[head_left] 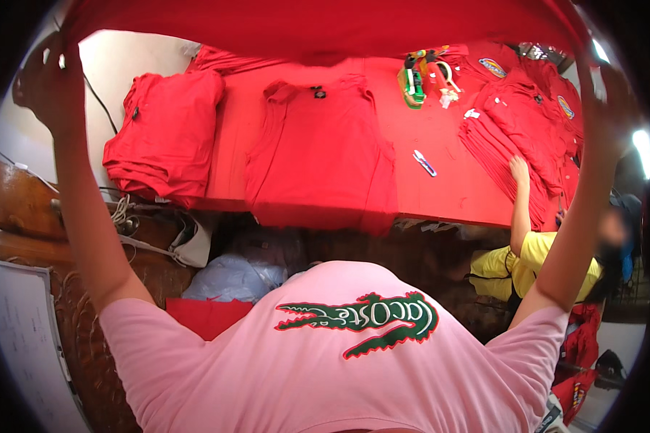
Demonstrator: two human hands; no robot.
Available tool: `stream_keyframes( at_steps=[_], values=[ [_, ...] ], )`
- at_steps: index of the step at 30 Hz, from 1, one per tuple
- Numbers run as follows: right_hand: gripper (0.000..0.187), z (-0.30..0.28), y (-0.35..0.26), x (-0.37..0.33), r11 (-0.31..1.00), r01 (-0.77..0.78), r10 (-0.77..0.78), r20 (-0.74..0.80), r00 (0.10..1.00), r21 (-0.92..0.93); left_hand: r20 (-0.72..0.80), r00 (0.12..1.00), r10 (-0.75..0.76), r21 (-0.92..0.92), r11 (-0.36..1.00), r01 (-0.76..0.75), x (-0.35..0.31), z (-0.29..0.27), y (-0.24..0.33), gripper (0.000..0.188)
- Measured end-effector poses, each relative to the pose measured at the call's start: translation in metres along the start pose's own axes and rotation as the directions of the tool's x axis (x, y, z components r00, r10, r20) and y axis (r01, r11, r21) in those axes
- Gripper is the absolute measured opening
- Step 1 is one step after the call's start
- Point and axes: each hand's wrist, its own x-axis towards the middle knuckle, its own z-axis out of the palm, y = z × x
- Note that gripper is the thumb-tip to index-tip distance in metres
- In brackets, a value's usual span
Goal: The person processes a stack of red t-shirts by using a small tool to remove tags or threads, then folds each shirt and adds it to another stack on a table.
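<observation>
My raised arms spread a red garment (325,25) across the top of the view, and only its lower part shows. My left hand (43,90) is closed on its left end. At the right end my right hand (605,101), dark and a little blurred, is closed on it too. Beneath the raised garment, a red sleeveless shirt (318,144) lies flat on the red-covered table (440,191), its lower end hanging over the near edge. My hands are well above the table and touch nothing else there.
Folded red shirts are stacked at the left (167,137) and right (516,119). A green tape dispenser (413,83) and thread snips (425,163) lie on the table. At the right, a person in yellow (545,260) rests a hand on the right stack. A plastic bag (235,278) sits below.
</observation>
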Motion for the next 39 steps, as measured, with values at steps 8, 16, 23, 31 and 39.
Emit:
stream_keyframes(
  at_steps=[8,16,23,31,39],
  values=[
    [0.016,0.0,-0.225,-0.207,0.937,-0.174,-0.008,0.514,0.857,0.304,0.584,0.807,0.084,-0.482,0.836,0.262,-0.218,-0.07,0.2,0.02],
    [0.014,-0.03,-0.353,-0.352,0.636,-0.631,-0.104,0.859,0.501,0.445,0.928,0.308,0.209,-0.373,0.53,0.762,-0.376,-0.142,0.317,0.041],
    [0.027,0.011,-0.36,-0.34,0.528,-0.793,0.196,0.865,0.462,0.304,0.981,0.169,-0.096,-0.158,0.112,0.981,-0.395,-0.131,0.334,0.03],
    [0.014,0.052,-0.373,-0.329,0.438,-0.882,0.37,0.86,0.351,0.172,0.987,0.001,-0.163,-0.002,-0.005,1.0,-0.408,-0.117,0.358,0.039],
    [0.013,0.04,-0.349,-0.344,-0.064,-0.997,0.646,0.76,-0.073,-0.042,0.969,-0.078,-0.236,0.057,-0.095,0.994,-0.44,-0.093,0.363,0.017]
  ],
)
